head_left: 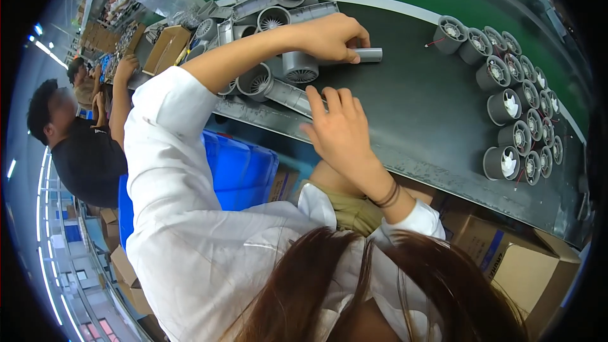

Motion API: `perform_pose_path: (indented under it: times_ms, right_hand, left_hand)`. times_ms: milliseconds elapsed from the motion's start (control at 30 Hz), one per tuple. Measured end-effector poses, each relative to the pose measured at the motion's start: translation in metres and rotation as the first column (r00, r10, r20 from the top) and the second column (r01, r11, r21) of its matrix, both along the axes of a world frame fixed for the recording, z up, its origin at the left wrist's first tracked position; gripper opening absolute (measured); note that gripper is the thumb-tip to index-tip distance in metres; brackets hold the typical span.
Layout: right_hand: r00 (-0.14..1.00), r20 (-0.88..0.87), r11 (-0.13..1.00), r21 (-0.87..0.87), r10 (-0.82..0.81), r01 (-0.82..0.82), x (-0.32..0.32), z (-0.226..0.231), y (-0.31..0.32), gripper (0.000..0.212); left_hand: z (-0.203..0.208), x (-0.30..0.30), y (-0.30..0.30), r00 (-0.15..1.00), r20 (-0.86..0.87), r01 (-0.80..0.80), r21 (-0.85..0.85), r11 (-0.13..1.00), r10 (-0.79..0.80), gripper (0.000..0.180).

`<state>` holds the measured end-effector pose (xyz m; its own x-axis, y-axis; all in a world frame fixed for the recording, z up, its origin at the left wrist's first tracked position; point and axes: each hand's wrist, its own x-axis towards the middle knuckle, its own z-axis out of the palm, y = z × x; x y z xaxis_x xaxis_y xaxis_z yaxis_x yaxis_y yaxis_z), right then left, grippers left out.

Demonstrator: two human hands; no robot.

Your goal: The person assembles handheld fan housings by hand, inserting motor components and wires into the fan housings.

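My left hand (335, 39) reaches across the bench with its fingers closed around the handle of a grey plastic fan housing (368, 55). The round end of this housing, with a radial grille, seems to lie to the left, partly under my wrist. Closer to the bench's near edge, my right hand (341, 128) has its fingers spread and nothing visible in them. Its fingertips are beside the handle end of another grey housing (290, 96); whether they touch it, I cannot tell. More grey housings (273, 19) are heaped left of and beyond my hands.
Several short grey cylinders (505, 106) with fan motors inside stand in rows at the bench's right end, some with red wires. A blue bin (244, 168) sits below the near edge of the dark bench (405, 107). Cardboard boxes (506, 247) are lower right. Another person (82, 145) works at left.
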<state>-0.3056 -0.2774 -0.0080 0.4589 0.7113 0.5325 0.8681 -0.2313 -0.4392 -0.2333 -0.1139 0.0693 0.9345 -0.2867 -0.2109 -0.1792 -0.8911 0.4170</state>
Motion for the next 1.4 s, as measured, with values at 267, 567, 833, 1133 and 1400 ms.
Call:
perform_pose_path:
  times_ms: [267,567,833,1133,1400]
  right_hand:
    - [0.806,-0.550,0.960,0.270,0.217,-0.075,-0.006,-0.003,-0.019,0.019]
    - [-0.021,-0.831,0.792,0.522,0.556,0.316,0.009,0.018,-0.073,0.043]
    - [-0.357,-0.318,0.459,0.772,0.878,0.440,0.017,-0.008,-0.114,0.038]
    - [0.754,-0.561,0.704,0.379,-0.342,0.601,0.013,-0.012,-0.171,0.017]
    - [0.572,0.037,0.569,0.176,-0.819,0.803,0.047,0.004,-0.213,0.048]
  left_hand:
    - [0.056,-0.063,0.010,0.914,0.382,-0.084,-0.148,0.985,0.135,0.022]
    - [0.060,-0.104,-0.053,0.913,0.373,-0.045,-0.307,0.951,0.164,0.027]
    - [-0.022,-0.053,-0.117,0.972,-0.195,-0.232,-0.857,0.460,0.127,0.044]
    - [-0.023,-0.026,-0.137,0.991,-0.130,-0.076,-0.751,0.656,-0.034,0.037]
    - [-0.026,-0.031,-0.130,0.990,0.132,0.121,-0.580,0.805,-0.054,0.036]
